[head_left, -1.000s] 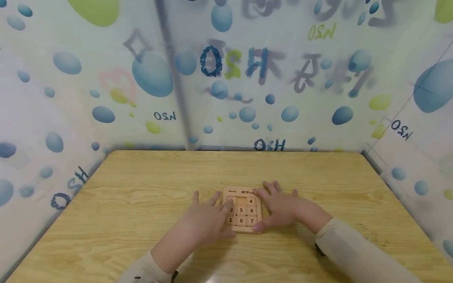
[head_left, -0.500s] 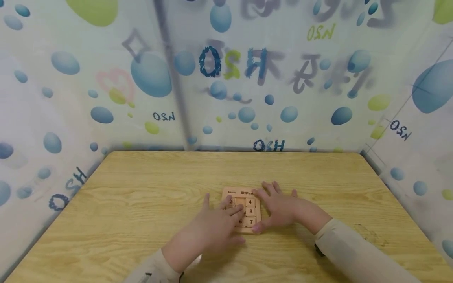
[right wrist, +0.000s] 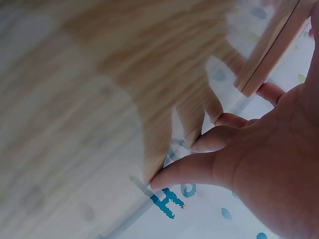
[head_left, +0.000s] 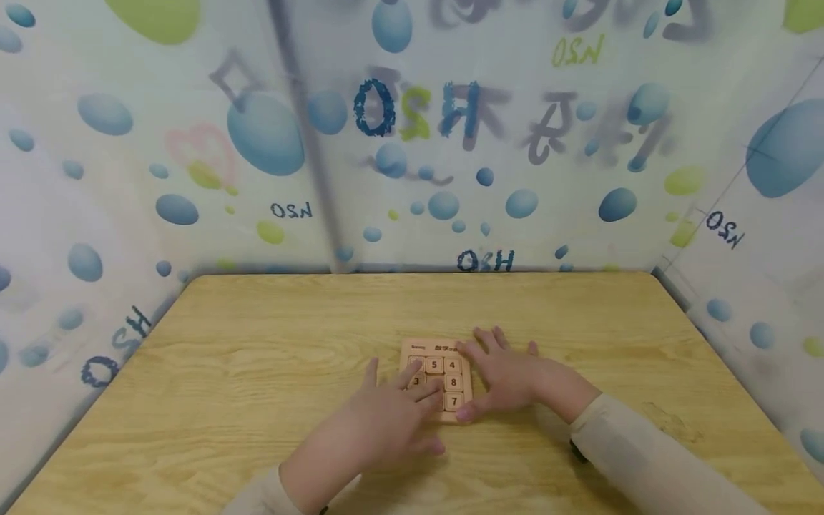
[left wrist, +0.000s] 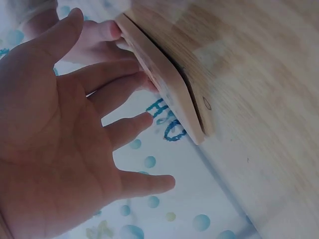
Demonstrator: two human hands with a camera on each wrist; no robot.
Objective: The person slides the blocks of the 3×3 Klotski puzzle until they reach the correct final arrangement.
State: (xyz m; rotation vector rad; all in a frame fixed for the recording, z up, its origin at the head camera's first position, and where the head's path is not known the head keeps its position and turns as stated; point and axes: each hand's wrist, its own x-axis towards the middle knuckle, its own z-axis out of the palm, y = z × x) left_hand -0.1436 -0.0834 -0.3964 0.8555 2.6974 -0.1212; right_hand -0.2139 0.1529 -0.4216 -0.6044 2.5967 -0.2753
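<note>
A wooden sliding number puzzle [head_left: 453, 383] lies flat on the table with its tiles facing up. My left hand [head_left: 380, 418] reaches over it from the left, fingers spread and nearly straight, with fingertips on the tiles. Those fingers cover the left column and part of the lower middle; 5, 4, 3, 8 and 7 stay readable. At the right side, my right hand [head_left: 515, 375] holds the frame between index finger at the top corner and thumb at the bottom corner. The right wrist view shows that index finger against the puzzle's edge [right wrist: 271, 52], the other fingertips on the tabletop.
The wood-grain table [head_left: 270, 322] extends around the puzzle on all sides. Beyond its back edge hangs a pale curtain [head_left: 412, 207] with blue and green spots and lettering, and similar walls flank both sides.
The left hand has moved right over the tiles. Tile 5 has slid up from the centre into the top-middle gap, leaving the gap in the centre. The right hand has stayed at the frame.
</note>
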